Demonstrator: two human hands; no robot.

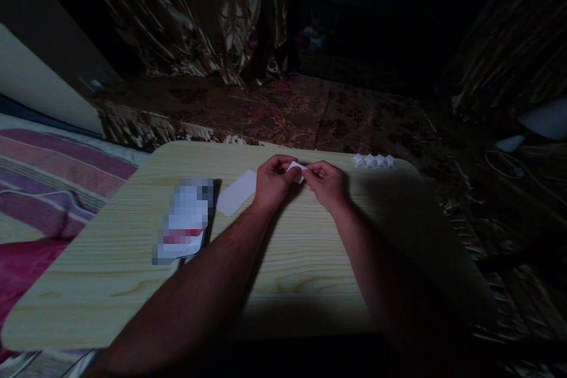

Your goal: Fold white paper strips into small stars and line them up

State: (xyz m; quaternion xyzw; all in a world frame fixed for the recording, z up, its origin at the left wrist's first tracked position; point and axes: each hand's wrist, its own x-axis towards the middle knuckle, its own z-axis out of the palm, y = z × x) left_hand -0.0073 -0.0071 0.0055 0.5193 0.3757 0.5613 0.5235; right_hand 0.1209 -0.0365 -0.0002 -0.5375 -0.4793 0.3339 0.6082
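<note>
Between my two hands, above the far middle of the wooden table [305,260], is a small piece of white folded paper [296,170]. My left hand [273,182] pinches it from the left, thumb on top. From the right, the thumb and fingers of my right hand [326,183] close on its edge. How the paper is folded is too small to tell. A flat white sheet of paper [237,192] lies beside my left hand. Farther right, several small white folded paper stars [374,160] sit in a row by the table's far edge.
A blurred-out whitish object with a red band [186,218] lies on the table's left side. Striped bedding [57,183] borders the table on the left. Behind stand a patterned covered ledge [274,106] and a curtain [199,12]. A white cable [505,165] lies at the right.
</note>
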